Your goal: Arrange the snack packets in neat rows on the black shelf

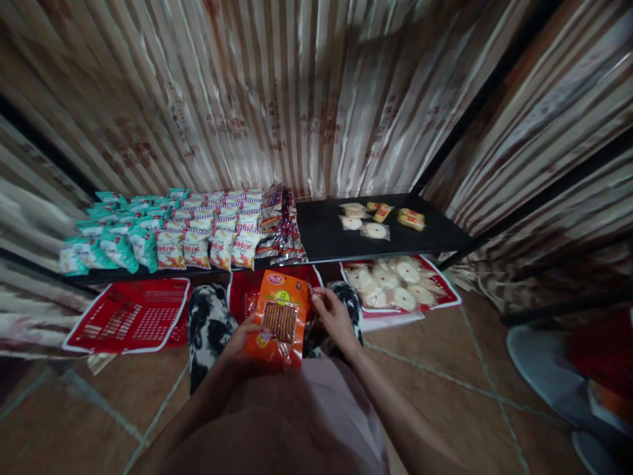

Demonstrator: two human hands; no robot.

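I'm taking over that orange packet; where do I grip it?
Pinch the orange packet by its flat top edge, probably coming from the shelf: that edge looks free; the left hand holds its left side, the right hand is at the upper right.

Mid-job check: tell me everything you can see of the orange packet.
The orange packet looks like flat, glossy plastic, with a pink logo at top left, a yellow badge and a window showing slim brown sticks side by side. It tilts slightly, front toward the camera, between the patterned trouser legs. The left hand grips its left side; the right hand pinches a small dark piece at its upper right edge. Whether it is open is unclear.
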